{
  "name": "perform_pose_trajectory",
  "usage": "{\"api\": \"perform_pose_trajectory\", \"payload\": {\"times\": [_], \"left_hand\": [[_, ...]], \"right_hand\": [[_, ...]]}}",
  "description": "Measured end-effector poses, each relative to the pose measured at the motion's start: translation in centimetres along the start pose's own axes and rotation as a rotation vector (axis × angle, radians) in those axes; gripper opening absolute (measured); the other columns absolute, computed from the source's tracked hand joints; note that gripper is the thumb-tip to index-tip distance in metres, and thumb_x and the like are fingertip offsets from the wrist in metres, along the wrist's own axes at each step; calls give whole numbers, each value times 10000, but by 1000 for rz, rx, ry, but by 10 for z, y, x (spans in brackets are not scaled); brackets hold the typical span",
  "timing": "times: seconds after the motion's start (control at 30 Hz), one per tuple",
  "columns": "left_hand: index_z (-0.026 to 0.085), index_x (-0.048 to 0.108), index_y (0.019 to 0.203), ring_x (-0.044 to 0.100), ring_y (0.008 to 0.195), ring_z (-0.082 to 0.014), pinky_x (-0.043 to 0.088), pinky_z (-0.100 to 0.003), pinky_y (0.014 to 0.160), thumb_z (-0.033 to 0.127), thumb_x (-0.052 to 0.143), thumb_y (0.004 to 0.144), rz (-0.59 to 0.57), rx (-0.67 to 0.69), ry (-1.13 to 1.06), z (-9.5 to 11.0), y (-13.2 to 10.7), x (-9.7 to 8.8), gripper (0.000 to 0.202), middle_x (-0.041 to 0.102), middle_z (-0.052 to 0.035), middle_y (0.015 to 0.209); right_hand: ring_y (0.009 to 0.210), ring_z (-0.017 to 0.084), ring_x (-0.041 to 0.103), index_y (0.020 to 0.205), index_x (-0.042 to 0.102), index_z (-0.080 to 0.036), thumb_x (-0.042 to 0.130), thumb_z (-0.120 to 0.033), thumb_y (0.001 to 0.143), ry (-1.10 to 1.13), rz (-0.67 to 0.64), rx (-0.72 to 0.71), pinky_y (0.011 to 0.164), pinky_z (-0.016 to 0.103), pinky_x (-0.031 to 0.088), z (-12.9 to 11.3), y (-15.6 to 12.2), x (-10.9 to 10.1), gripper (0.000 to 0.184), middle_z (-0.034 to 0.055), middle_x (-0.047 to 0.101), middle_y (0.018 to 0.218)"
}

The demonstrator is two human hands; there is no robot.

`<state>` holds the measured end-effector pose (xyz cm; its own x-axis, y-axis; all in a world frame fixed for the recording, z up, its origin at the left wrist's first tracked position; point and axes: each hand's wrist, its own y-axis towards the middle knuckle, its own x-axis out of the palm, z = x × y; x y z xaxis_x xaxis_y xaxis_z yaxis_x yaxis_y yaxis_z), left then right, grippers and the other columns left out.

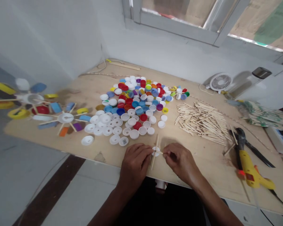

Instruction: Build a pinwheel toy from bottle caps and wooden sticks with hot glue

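A small white bottle cap point(157, 154) lies near the table's front edge between my hands. One thin wooden stick point(157, 139) lies across it, running away from me. My left hand point(136, 163) has its fingers bunched against the cap's left side. From the right, my right hand point(180, 160) pinches the end of a second wooden stick point(160, 153), which reaches over the cap and meets the first one. Beyond my hands spreads a pile of loose bottle caps point(134, 134) in white, red, blue and other colours. A heap of short wooden sticks point(202, 121) lies to its right.
At right are a yellow glue gun point(248, 168) and black-handled pliers point(241, 138). Wheel-like cap-and-stick pieces point(65, 118) stand at left, some overhanging the edge. A small white fan point(220, 82) and bagged sticks point(265, 114) sit at the back right.
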<state>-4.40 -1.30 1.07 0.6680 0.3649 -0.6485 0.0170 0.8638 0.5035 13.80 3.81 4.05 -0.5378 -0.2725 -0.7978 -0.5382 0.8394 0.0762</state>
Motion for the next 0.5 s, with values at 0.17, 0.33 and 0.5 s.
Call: {"api": "perform_pose_trajectory", "payload": {"times": [0.17,0.33,0.5], "left_hand": [[199,667,895,651,899,-218,506,-413,831,96,519,851,12,3,3,0,-1,0,185,754,-45,903],[205,669,889,654,902,-221,517,-424,830,106,521,853,6,4,3,-1,-2,1,182,755,-44,906],[202,659,882,649,889,-212,529,-408,811,91,510,853,10,8,-8,0,0,-3,188,750,-40,883]], "right_hand": [[714,155,560,803,603,-199,531,-132,851,-5,7,-5,674,266,431,-1,-1,0,109,3,612,728],[725,161,558,823,594,-200,514,-169,878,-14,29,-7,659,269,438,-1,-6,-5,102,17,609,759],[820,177,583,904,582,-211,492,-182,897,29,170,21,718,290,465,3,-23,-13,95,45,629,892]]}}
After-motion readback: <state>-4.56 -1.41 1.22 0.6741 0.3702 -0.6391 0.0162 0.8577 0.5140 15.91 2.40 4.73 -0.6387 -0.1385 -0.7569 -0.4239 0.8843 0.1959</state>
